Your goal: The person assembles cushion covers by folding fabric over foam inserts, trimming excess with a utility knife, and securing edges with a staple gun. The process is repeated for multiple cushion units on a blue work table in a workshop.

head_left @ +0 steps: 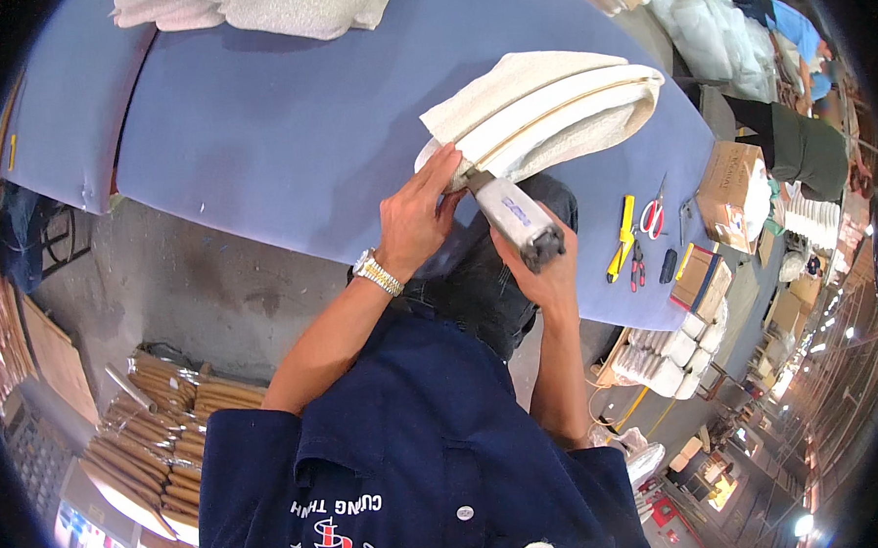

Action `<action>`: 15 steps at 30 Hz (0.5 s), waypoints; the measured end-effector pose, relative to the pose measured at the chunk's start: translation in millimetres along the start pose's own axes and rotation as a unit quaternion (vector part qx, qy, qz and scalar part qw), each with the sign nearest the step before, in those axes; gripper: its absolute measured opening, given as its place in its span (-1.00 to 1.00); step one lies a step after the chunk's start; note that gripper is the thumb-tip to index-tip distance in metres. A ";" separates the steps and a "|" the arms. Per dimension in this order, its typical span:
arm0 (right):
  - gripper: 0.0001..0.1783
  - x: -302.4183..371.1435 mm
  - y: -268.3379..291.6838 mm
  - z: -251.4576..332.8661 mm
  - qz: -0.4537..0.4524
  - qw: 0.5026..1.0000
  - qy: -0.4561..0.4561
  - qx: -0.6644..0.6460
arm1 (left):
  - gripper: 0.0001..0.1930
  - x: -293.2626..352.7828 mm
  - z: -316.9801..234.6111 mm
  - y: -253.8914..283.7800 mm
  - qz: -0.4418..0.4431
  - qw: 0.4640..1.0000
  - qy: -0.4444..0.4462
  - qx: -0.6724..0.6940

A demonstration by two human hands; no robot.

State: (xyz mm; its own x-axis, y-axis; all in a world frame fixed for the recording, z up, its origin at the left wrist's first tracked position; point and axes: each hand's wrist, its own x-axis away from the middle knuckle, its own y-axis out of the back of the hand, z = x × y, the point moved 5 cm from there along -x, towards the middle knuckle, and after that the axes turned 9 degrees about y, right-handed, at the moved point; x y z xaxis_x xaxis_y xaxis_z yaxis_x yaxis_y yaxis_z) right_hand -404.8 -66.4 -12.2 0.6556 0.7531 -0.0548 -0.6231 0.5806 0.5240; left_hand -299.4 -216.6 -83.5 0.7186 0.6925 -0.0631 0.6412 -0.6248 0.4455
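Head view: what's in the right hand (pixel 555 280)?
"Fingers wrapped around a grey staple gun (pixel 511 210), nose at the cream padded piece (pixel 534 95)."
"And the left hand (pixel 413 222)?"
"Fingers on that piece's near end; whether pinching, I can't tell. It's over the blue table (pixel 286 134)."

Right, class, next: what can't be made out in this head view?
All in the head view:
Right grip: most fingers hidden behind the grey tool.
Tool's tip: too small to tell whether it touches the padded piece.
Cloth stack: cut off by the upper edge.
Black thing below the scissors: too small to name.
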 end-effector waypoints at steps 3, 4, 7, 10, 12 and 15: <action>-0.65 48.0 34.4 -25.1 -0.109 0.987 -0.114 -0.038 | -0.35 -1.5 -5.1 -1.9 0.003 0.999 -0.030 -0.030; -0.63 48.7 49.9 -13.7 -0.118 0.981 -0.146 -0.039 | -0.34 -1.9 -5.7 -3.3 0.002 0.998 -0.047 -0.033; -0.55 75.3 94.0 -45.7 -0.173 0.933 -0.315 -0.015 | -0.31 -2.0 -6.1 -4.0 -0.030 0.995 -0.045 -0.087; -0.44 89.9 130.6 -124.9 -0.189 0.915 -0.232 0.271 | -0.24 -12.4 -20.5 -17.3 0.010 0.992 -0.001 -0.125; -0.39 104.9 138.4 -172.6 -0.190 0.880 -0.202 0.386 | -0.20 -24.6 -26.6 -26.6 0.068 0.983 0.039 -0.166; -0.40 133.8 136.5 -244.0 -0.233 0.868 -0.183 0.398 | -0.28 -43.5 -31.4 -24.1 0.080 0.986 0.030 -0.146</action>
State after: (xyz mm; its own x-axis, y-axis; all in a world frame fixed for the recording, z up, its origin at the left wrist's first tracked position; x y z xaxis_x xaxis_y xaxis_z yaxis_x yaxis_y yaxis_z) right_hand -506.2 189.1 -155.5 0.9401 0.2597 -0.2211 0.1427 0.2892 0.9466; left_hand -354.6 -220.3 -63.4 0.7810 0.6197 0.0783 0.4105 -0.6037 0.6834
